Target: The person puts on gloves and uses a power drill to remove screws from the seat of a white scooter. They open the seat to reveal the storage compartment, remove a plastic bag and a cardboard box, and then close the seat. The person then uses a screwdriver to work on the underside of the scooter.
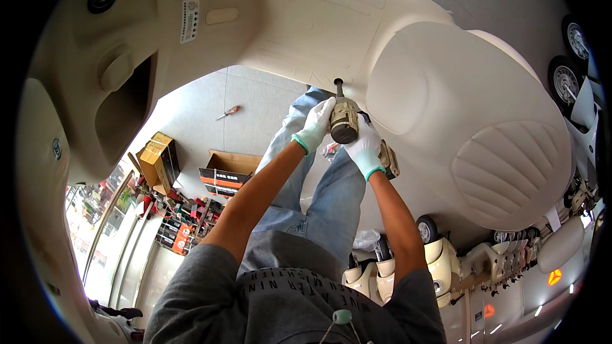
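Beside the padded seat (440, 83) of a cream scooter (210, 44), a camouflage-patterned power driver (344, 119) meets a dark hole (338, 81) in the footboard (306, 41). The right hand (364, 146) wraps gloved fingers around its handle; the left hand (315, 125) touches its body, those fingers' curl unclear. Farther left, a screwdriver (233, 110) lies on grey floor (197, 102).

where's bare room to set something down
Floor between the screwdriver and open carton; beige footboard between the sticker and seat. Crowded: around the power tool, with the left hand and right hand on it.
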Demonstrator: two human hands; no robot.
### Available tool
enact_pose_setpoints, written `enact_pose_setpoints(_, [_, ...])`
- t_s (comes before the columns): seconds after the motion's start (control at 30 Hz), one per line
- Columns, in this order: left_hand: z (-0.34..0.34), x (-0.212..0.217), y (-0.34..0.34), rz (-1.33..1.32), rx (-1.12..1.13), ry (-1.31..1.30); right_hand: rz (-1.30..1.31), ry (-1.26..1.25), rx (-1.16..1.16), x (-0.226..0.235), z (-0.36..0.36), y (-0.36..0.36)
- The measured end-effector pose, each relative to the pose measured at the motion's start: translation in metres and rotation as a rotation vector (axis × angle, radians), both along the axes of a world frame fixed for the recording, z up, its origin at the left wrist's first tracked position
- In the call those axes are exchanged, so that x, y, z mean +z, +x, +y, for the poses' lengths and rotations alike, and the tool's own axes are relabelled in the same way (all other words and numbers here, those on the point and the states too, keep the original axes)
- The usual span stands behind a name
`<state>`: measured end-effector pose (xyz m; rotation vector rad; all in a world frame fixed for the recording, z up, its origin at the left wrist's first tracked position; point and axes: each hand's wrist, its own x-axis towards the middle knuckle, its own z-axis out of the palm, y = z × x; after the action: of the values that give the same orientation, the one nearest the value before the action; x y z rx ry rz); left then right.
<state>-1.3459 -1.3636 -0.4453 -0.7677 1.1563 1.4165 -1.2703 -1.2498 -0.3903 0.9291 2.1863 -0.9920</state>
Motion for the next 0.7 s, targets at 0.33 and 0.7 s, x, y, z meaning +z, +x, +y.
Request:
enact_pose_setpoints(0.33, [-0.007,-0.017,0.002,0.059,0.015,-0.070,0.024,0.000,0.077,-0.002,0.001,-0.013])
enact_pose_setpoints(0.7, [0.004,0.003,-0.006,0.299,-0.232,-0.077,0.125,-0.155,-0.348,0.008,-0.011,-0.016])
